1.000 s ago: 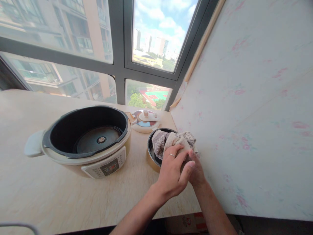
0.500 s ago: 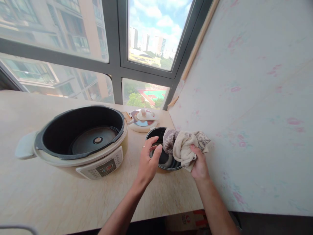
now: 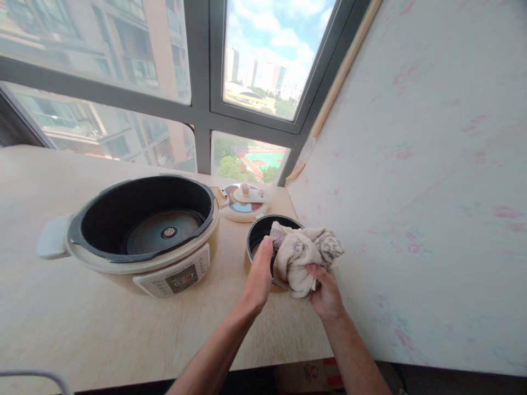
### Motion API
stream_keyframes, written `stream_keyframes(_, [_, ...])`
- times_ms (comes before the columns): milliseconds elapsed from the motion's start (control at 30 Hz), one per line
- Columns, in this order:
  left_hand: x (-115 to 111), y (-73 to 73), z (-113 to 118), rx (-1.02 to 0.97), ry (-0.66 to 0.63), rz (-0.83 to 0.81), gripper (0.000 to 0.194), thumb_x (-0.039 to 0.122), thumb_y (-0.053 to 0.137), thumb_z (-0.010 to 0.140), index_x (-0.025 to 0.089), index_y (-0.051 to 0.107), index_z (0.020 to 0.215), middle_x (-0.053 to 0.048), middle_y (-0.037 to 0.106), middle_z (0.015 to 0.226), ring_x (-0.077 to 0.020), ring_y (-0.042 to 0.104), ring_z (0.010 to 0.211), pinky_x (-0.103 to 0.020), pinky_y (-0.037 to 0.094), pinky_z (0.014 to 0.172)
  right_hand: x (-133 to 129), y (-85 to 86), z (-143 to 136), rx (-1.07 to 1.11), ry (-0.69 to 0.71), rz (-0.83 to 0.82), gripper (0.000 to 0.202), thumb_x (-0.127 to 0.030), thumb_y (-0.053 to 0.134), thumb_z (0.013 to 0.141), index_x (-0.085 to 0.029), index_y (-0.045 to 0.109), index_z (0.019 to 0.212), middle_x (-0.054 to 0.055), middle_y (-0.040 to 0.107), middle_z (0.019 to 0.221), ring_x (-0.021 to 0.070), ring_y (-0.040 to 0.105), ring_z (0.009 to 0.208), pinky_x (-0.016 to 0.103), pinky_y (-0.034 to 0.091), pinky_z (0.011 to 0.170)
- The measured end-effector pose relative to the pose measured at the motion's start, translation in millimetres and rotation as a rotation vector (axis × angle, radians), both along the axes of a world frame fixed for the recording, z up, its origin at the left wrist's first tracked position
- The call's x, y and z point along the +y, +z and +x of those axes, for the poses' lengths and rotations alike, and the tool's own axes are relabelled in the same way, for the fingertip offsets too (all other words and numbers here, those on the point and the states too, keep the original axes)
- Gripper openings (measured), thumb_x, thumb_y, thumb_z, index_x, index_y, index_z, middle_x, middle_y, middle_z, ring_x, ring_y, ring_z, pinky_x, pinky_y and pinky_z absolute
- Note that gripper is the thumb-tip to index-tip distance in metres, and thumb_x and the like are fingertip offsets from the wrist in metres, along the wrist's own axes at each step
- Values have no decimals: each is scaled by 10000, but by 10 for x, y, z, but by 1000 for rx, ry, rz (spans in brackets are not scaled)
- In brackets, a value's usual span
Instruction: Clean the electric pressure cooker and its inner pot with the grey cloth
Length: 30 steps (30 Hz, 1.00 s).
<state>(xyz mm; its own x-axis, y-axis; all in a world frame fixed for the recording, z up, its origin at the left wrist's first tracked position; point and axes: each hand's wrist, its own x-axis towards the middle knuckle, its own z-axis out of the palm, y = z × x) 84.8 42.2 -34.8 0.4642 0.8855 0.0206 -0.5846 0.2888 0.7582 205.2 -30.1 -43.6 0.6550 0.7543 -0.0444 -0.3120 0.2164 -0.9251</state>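
A bunched cream towel with grey-brown patterned parts (image 3: 302,258) is held over the front right of a black-lined inner pot (image 3: 252,233). My right hand (image 3: 327,293) is closed on the towel's lower right side, the thumb lying on top of the cloth. My left hand (image 3: 260,277) grips the towel's left end at the pot's near rim. Its thumb points up, and its other fingers are mostly hidden. The towel covers much of the pot's opening.
Left of the pot stands an electric pressure cooker (image 3: 177,269), lidless, its dark chamber showing. Behind lies a round lid with a handle (image 3: 247,200). A papered wall (image 3: 411,219) bounds the right side, windows the back. A grey cable (image 3: 37,374) crosses the front left corner.
My left hand has gone from spread fingers over the pot to a hold on the towel's left end. The towel and my right hand have moved slightly left and down.
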Motion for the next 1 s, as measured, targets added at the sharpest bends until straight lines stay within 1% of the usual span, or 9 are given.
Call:
stream_keyframes(133, [-35,46,6,-22,-106,-87,649,672,553,906,176,683,1303,-98,670,1362,-295,470,1421,-438,215,1253,-17,6,-37,3,70,-10,627,-288,878,547,-213,727,1152,31,781,861,255,721,796,365,603,783])
stream_keyframes(233, [-79,96,-24,-10,-219,-84,737,740,477,904,170,670,1329,-104,678,1349,-309,491,1402,-447,240,1246,-33,10,3,40,146,-30,663,-308,860,537,-223,716,1179,41,783,908,278,724,821,387,607,782])
stream_keyframes(433, [-29,98,-97,137,-348,120,743,701,390,959,135,624,1378,-108,672,1354,-289,522,1367,-411,327,1203,-108,-9,198,24,218,-65,695,-314,866,518,-275,699,1191,26,780,909,276,736,823,373,618,740])
stream_keyframes(600, [43,123,-137,299,-380,345,753,694,260,987,156,635,1358,-99,650,1382,-282,560,1313,-419,381,1161,-127,14,292,-40,125,-27,723,-279,871,509,-283,683,1207,13,778,897,239,733,756,327,617,676])
stream_keyframes(667, [51,106,-169,450,-324,432,732,669,224,1002,169,645,1334,-110,663,1357,-285,588,1273,-440,414,1129,-98,69,319,-88,80,-18,716,-263,874,515,-261,683,1205,29,779,933,242,738,785,322,620,682])
stream_keyframes(767, [73,-18,-233,730,-113,556,645,609,308,1006,157,596,1366,-152,670,1324,-307,601,1254,-494,431,1106,12,190,397,-146,-33,21,596,-260,870,577,-224,700,1147,43,774,970,250,744,896,352,632,779])
stream_keyframes(900, [169,-335,-281,953,262,764,539,466,500,950,108,580,1345,-206,569,1441,-346,435,1433,-543,325,1194,284,280,583,-158,-241,18,462,-231,874,584,-214,724,1020,35,773,963,227,739,958,351,632,833])
stream_keyframes(967, [238,-493,-256,1001,413,778,538,375,538,917,75,549,1363,-230,507,1492,-356,352,1485,-554,281,1221,451,245,671,-180,-273,-33,455,-235,885,556,-192,727,980,49,777,960,239,743,943,357,633,818])
stream_keyframes(1000, [273,-560,-229,1012,456,748,571,337,548,899,55,511,1395,-245,478,1511,-361,332,1495,-560,270,1226,536,207,702,-207,-247,-58,456,-247,890,550,-176,726,969,60,779,962,253,744,942,372,630,827])
